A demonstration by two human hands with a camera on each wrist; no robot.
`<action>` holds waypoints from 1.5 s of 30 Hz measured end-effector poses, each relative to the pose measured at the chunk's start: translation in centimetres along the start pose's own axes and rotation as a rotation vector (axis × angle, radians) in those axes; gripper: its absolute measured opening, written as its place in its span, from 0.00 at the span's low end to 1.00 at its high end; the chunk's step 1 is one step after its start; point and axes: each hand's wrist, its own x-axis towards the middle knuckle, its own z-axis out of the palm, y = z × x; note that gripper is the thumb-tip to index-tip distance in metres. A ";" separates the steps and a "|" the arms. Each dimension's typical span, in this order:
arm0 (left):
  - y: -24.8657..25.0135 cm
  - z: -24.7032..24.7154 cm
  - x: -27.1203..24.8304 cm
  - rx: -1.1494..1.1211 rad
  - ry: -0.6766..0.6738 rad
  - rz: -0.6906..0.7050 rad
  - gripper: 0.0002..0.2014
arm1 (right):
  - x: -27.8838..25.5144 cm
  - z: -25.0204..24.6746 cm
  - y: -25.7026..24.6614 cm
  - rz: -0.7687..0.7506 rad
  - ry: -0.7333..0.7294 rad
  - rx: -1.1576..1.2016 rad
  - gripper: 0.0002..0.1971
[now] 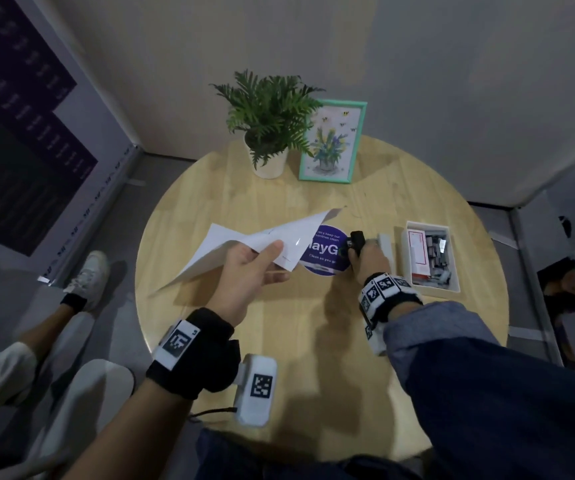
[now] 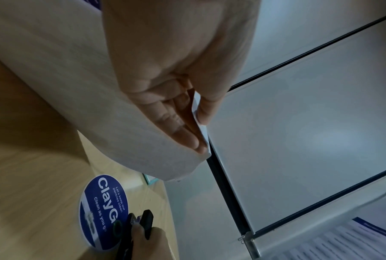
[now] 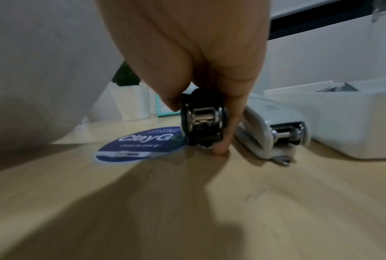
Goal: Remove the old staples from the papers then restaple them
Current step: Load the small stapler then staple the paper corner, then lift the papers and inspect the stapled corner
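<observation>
Papers (image 1: 244, 249) are pinched in the left hand (image 1: 244, 271) above the table's (image 1: 210, 202) left; the black stapler (image 1: 356, 242) is gripped by the right hand (image 1: 371, 261) at centre. The corner should be squared before stapling.

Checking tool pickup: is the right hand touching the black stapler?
Touching: the right wrist view shows the right hand gripping the black stapler.

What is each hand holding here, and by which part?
The left hand pinches the white papers at their near edge, lifted off the table. The right hand grips the black stapler by its sides, low over the table.
</observation>
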 end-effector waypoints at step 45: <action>12.3 5.7 -5.6 0.276 -0.275 0.427 0.18 | -17.8 -18.0 -3.9 -0.801 -0.185 1.037 0.10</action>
